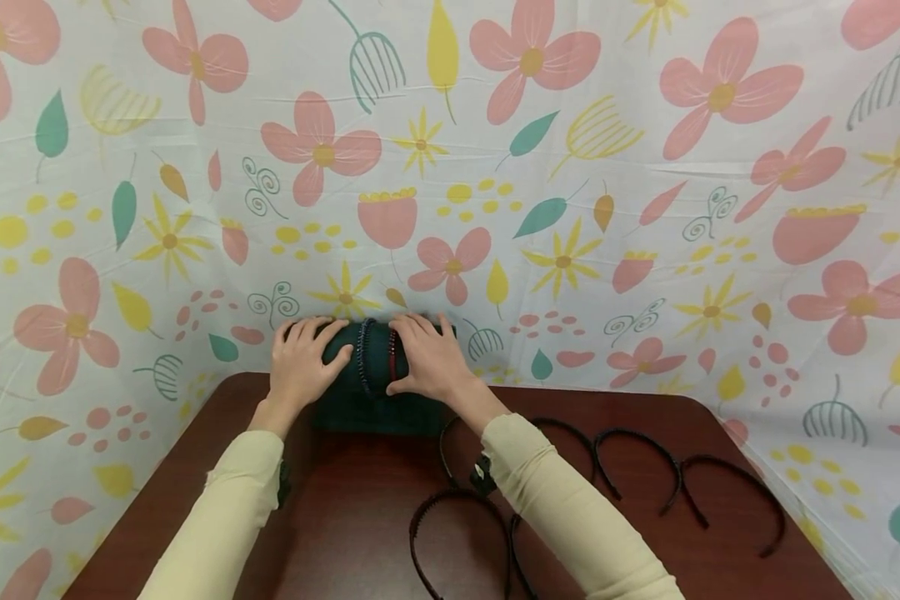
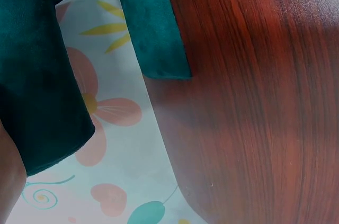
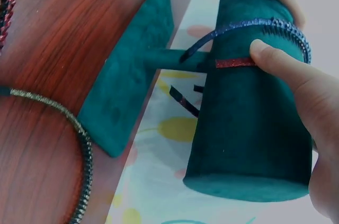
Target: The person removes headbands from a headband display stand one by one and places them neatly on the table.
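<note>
A dark green velvet headband stand [image 3: 249, 139] stands at the table's back edge, its roll raised on a short post above a flat base [image 3: 127, 86]. Around the roll sit a blue headband [image 3: 241, 24] and, to its right in the head view, a red glittery headband [image 3: 235, 63]. My right hand [image 1: 431, 362] holds the red headband against the roll, thumb on its front and fingers over the top. My left hand [image 1: 300, 358] grips the roll's left end, fingers over it and thumb towards the blue headband. In the left wrist view that hand is mostly hidden.
Several dark headbands lie on the brown table [image 1: 330, 517], among them one near the front [image 1: 461, 493] and others at the right [image 1: 637, 433]. A gold-and-black headband [image 3: 87, 155] lies near the stand's base. Behind the table hangs a flowered cloth [image 1: 450, 167].
</note>
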Available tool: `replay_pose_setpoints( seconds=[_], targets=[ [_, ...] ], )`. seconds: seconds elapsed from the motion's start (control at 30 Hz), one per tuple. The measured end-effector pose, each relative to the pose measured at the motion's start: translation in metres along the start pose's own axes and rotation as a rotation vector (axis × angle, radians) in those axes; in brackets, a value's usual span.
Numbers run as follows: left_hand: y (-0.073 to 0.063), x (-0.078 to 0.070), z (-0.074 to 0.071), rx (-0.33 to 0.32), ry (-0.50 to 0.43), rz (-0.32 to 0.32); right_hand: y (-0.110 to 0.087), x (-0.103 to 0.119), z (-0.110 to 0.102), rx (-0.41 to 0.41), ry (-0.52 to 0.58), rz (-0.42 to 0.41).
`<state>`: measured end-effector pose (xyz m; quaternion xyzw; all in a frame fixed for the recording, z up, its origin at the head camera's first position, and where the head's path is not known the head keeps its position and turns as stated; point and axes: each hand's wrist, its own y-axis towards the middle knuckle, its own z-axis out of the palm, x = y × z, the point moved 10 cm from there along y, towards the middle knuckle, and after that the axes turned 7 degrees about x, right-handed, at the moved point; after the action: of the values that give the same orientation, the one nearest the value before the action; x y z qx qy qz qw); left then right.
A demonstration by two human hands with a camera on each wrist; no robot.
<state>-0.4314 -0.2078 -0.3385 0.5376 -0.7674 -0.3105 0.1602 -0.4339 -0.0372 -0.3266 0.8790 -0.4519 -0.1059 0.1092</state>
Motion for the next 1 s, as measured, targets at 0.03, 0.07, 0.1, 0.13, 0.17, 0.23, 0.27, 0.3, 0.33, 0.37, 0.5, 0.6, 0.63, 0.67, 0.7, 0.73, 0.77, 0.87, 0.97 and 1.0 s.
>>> replay_pose_setpoints(
  seconds=[0.03, 0.07, 0.1, 0.13, 0.17, 0.23, 0.27, 0.3, 0.33, 0.37, 0.5, 0.6, 0.63, 0.67, 0.7, 0.73, 0.77, 0.87, 0.97, 1.0],
  targets=[
    [0.000, 0.000, 0.000, -0.001, 0.000, 0.002, -0.001, -0.002, -0.001, -0.001, 0.002, 0.003],
    [0.000, 0.000, -0.001, -0.003, -0.001, 0.003, -0.003, -0.003, -0.002, -0.004, 0.005, 0.006],
    [0.000, -0.001, -0.002, -0.006, -0.001, 0.006, -0.004, -0.005, -0.003, -0.007, 0.009, 0.007],
    [0.000, -0.001, -0.003, -0.011, -0.006, 0.009, -0.005, -0.006, -0.003, -0.008, 0.013, 0.009],
    [0.000, -0.001, -0.004, -0.016, -0.008, 0.012, -0.007, -0.008, -0.004, -0.010, 0.015, 0.011],
    [0.000, -0.002, -0.005, -0.023, -0.014, 0.015, -0.009, -0.010, -0.004, -0.006, 0.020, 0.016],
    [-0.001, -0.002, -0.005, -0.025, -0.017, 0.017, -0.010, -0.012, -0.004, -0.004, 0.024, 0.020],
    [-0.001, -0.002, -0.006, -0.028, -0.015, 0.021, -0.011, -0.013, -0.003, -0.003, 0.028, 0.023],
    [-0.001, -0.002, -0.005, -0.032, -0.013, 0.025, -0.012, -0.015, -0.003, 0.000, 0.030, 0.027],
    [-0.002, -0.003, -0.005, -0.031, -0.011, 0.028, -0.013, -0.016, -0.003, 0.002, 0.032, 0.032],
    [-0.002, -0.004, -0.006, -0.038, -0.016, 0.037, -0.018, -0.022, -0.004, -0.006, 0.040, 0.039],
    [-0.003, -0.003, -0.007, -0.041, -0.020, 0.033, -0.020, -0.025, -0.006, -0.021, 0.047, 0.037],
    [-0.003, -0.003, -0.007, -0.042, -0.017, 0.032, -0.021, -0.026, -0.006, -0.022, 0.050, 0.038],
    [-0.003, -0.002, -0.007, -0.041, -0.014, 0.032, -0.022, -0.028, -0.006, -0.022, 0.056, 0.039],
    [-0.003, -0.002, -0.007, -0.040, -0.012, 0.033, -0.023, -0.029, -0.007, -0.021, 0.058, 0.042],
    [-0.002, -0.002, -0.006, -0.038, -0.013, 0.033, -0.024, -0.031, -0.007, -0.020, 0.059, 0.045],
    [-0.002, -0.003, -0.006, -0.037, -0.012, 0.034, -0.025, -0.032, -0.007, -0.017, 0.058, 0.048],
    [-0.002, -0.003, -0.005, -0.034, -0.016, 0.034, -0.029, -0.037, -0.008, -0.017, 0.070, 0.056],
    [-0.002, -0.003, -0.004, -0.031, -0.019, 0.031, -0.033, -0.041, -0.008, -0.030, 0.075, 0.058],
    [-0.002, -0.003, -0.003, -0.028, -0.019, 0.030, -0.034, -0.043, -0.009, -0.038, 0.079, 0.057]
  ],
)
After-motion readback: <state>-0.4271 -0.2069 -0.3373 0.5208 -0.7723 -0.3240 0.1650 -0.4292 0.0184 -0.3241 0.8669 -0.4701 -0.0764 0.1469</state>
